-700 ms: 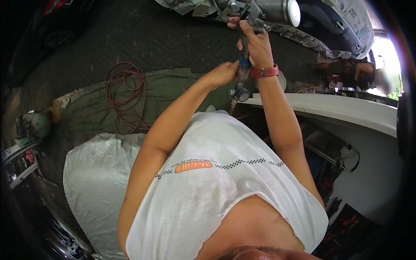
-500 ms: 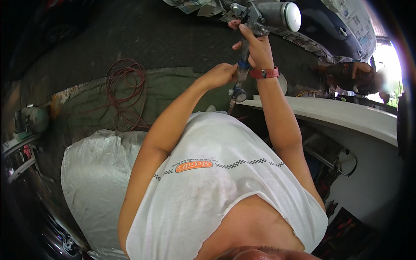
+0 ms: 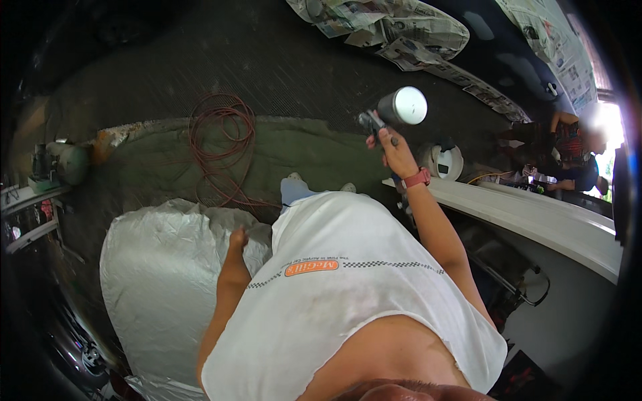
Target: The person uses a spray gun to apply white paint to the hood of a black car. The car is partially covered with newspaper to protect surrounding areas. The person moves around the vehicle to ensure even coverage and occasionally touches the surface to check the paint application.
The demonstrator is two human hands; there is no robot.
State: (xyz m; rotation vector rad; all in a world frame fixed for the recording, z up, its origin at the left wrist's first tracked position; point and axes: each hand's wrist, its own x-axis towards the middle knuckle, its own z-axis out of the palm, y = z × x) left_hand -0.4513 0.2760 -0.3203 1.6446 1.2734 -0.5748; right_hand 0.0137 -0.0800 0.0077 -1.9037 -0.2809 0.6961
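Note:
My right hand (image 3: 396, 152), with a red watch band at the wrist, is closed round the handle of a spray gun (image 3: 376, 123). The gun has a grey metal cup (image 3: 394, 107) with a white round lid, tilted toward the right. The lower end of the gun is hidden behind my hand and wrist. My left hand (image 3: 239, 236) hangs low at my left side, in front of a silver cover (image 3: 160, 267). Its fingers look curled in, with nothing seen in them.
A coiled red hose (image 3: 224, 144) lies on green floor cloth left of my feet. Newspaper (image 3: 428, 33) masks a dark car panel (image 3: 491, 53) at top right. A white bucket (image 3: 445, 162) stands beyond a long white ledge (image 3: 508, 207). People (image 3: 575, 147) are at far right.
My left hand has let go of the gun's lower end and dropped to my side. My right hand has brought the spray gun lower and nearer to me. Newspaper and car panel show more.

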